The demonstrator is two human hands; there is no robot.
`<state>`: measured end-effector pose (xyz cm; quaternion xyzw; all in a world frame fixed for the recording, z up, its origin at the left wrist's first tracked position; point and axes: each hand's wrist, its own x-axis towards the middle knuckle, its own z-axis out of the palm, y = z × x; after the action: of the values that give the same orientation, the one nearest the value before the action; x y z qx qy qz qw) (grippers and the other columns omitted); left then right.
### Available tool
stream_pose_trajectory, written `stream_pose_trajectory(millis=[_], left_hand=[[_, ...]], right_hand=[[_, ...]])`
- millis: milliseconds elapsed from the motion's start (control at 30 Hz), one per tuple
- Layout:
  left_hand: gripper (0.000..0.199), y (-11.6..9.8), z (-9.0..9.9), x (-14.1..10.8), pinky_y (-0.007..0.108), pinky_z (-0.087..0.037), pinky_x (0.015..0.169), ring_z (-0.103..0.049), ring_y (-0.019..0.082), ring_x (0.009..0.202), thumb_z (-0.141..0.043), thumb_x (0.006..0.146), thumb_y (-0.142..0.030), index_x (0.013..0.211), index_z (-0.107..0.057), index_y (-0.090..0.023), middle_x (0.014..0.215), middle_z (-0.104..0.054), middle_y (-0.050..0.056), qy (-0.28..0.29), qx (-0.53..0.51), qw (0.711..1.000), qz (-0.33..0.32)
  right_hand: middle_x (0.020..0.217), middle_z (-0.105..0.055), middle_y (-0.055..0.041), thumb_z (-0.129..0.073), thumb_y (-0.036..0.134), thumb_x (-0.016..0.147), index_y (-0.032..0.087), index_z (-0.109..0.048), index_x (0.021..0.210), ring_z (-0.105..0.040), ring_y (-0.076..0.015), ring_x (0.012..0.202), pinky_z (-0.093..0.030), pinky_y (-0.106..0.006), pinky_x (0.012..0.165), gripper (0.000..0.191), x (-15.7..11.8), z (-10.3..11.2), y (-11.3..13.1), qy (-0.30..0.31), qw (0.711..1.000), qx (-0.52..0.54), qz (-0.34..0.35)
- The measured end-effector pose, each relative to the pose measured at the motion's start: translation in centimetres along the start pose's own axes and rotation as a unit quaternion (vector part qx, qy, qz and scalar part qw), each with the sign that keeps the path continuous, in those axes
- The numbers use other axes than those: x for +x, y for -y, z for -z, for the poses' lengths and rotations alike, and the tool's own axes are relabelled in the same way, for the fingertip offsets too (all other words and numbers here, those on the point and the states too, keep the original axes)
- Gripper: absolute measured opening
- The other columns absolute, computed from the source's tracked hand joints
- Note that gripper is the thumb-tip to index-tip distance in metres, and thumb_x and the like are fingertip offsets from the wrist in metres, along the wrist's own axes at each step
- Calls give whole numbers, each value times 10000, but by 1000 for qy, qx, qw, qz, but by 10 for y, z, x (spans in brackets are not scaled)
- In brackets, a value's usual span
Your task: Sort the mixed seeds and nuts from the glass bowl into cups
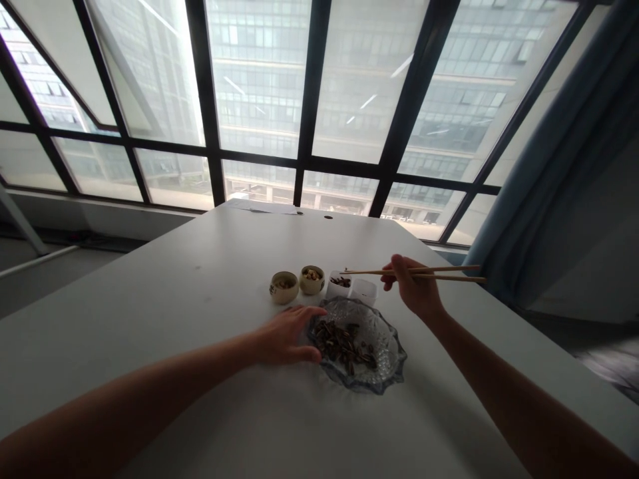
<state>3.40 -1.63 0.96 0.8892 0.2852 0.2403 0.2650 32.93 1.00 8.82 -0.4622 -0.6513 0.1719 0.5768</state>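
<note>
My right hand (417,289) is closed around a pair of wooden chopsticks (449,273). Their tips point left, over a small white two-part container (363,291); a tiny dark speck shows at the tips, too small to name. Dark seeds (341,282) lie in its left compartment. Below stands a scalloped clear glass bowl (392,359) with many dark striped seeds (344,346), mostly on its left side. My left hand (287,334) rests against the bowl's left rim, thumb and fingers spread apart.
Two small cream cups stand left of the white container: the left cup (276,290) and the right cup (312,288) both hold light-brown pieces. The white table (200,313) reaches toward the windows, with papers (264,207) at its far edge. A blue curtain (529,179) hangs at right.
</note>
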Motion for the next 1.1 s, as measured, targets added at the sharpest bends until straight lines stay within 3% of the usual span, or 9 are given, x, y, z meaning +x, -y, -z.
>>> stream_pose_trajectory(millis=[200,400,600,733,867,967,1100], left_hand=[[1030,0,0,0,568,-418,1100,-538,408,1296,-444,756,-921,1441,-444,-152,1406,-568,224,1,-1,1000,0],[1016,-1,1,1,539,-428,1099,-550,394,1280,-456,754,-918,1432,-451,-161,1389,-580,209,-3,-5,1000,-4],[940,0,1,1,501,-444,1092,-566,373,1250,-501,754,-896,1379,-497,-194,1361,-598,180,1,-19,1000,1],[869,8,-4,-1,481,-424,1115,-547,368,1269,-512,766,-876,1340,-531,-225,1392,-571,168,-11,-30,999,13],[736,9,-4,-4,427,-415,1130,-520,352,1307,-512,774,-866,1178,-603,-258,1368,-598,123,-11,-52,998,46],[689,11,-2,-4,388,-460,1089,-526,350,1309,-514,785,-847,1113,-624,-251,1403,-591,126,-22,-73,996,51],[559,32,-6,0,397,-522,1022,-597,337,1230,-515,837,-771,928,-676,-243,1341,-663,100,-18,-120,983,139]], right_hand=[[520,-652,-38,-615,712,858,164,-668,678,-586,-139,395,-478,-266,408,579,-4,17,9,-44,998,41,4],[519,-648,-37,-582,776,827,162,-654,677,-585,-127,405,-469,-236,402,636,27,22,-30,-44,998,-37,-10],[528,-651,-48,-548,822,802,174,-634,674,-588,-139,420,-460,-242,401,666,50,20,-63,3,997,-65,-33],[546,-666,-60,-553,810,809,170,-643,676,-598,-143,438,-460,-243,412,660,62,13,-72,59,995,-61,-46],[563,-666,-57,-535,802,827,171,-627,663,-604,-138,461,-467,-234,430,658,76,4,-80,114,991,-44,-55],[561,-665,-47,-546,771,844,174,-631,676,-611,-137,474,-466,-226,438,626,83,-1,-87,145,987,-26,-58],[559,-664,-39,-634,656,855,175,-613,628,-604,-125,487,-450,-212,449,532,81,-3,-95,202,978,-10,-55]])
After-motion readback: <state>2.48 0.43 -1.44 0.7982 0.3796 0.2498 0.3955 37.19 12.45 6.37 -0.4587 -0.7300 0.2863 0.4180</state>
